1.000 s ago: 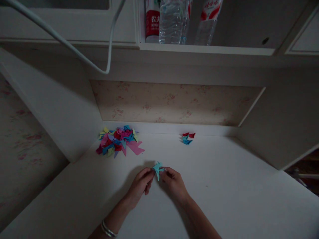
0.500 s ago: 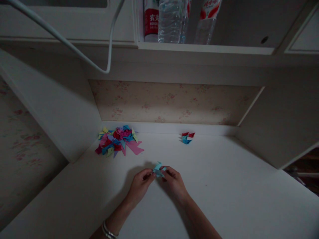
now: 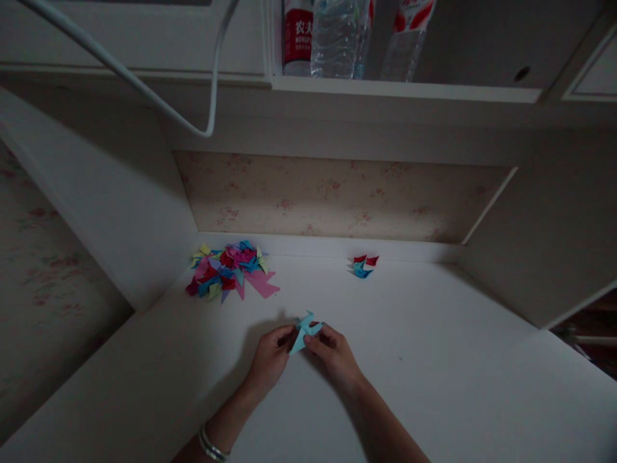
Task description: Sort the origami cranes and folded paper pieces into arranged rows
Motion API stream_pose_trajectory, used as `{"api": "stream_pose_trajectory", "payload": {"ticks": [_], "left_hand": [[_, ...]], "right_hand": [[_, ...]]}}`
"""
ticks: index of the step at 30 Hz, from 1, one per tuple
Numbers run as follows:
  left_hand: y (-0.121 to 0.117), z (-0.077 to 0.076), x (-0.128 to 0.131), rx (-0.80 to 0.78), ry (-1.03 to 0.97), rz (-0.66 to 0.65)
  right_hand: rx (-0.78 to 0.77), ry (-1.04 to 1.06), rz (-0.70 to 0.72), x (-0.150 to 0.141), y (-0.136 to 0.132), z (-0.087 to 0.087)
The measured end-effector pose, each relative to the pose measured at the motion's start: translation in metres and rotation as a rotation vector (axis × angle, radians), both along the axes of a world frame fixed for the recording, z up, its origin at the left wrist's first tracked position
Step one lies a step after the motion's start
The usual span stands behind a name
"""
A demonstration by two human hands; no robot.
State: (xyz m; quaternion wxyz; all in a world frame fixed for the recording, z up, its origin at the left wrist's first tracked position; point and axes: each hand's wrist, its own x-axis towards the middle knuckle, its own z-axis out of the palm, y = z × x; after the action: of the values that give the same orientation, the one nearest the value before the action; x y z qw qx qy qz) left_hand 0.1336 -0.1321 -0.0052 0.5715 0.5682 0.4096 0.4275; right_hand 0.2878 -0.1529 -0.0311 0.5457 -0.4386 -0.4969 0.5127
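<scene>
A light-blue origami crane [image 3: 304, 331] is held between my two hands over the white tabletop [image 3: 434, 379]. My left hand [image 3: 270, 352] pinches it from the left, with part of its fingers hidden behind the paper. On the other side my right hand [image 3: 335, 352] grips it, thumb on the near face. The crane's thin neck points up and away, and one flat wing spreads down toward me. A silver bracelet [image 3: 211, 444] circles my left wrist.
Folded paper pieces in many colours form a pile [image 3: 231, 270] at the back left. Some red and blue folded papers [image 3: 365, 265] lie at the back right. Overhead, a shelf [image 3: 409, 92] holds plastic bottles [image 3: 335, 38], and a white bent tube [image 3: 144, 90] hangs down at left.
The crane's near wing has opened out flat toward me and shows more of its surface. My fingers have shifted slightly on it, and the camera view has moved a little.
</scene>
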Motion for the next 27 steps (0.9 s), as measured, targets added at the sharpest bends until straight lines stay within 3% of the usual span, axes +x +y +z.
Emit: {"api": "stream_pose_trajectory", "payload": {"ticks": [13,27], "left_hand": [[0.004,-0.013,0.000,0.052,0.020,-0.026],[0.001,-0.007,0.001,0.050,0.059,-0.012]], "right_hand": [[-0.002,0.036,0.014,0.001,-0.001,0.005],[0.020,0.056,-0.010,0.002,0.002,0.002]]}}
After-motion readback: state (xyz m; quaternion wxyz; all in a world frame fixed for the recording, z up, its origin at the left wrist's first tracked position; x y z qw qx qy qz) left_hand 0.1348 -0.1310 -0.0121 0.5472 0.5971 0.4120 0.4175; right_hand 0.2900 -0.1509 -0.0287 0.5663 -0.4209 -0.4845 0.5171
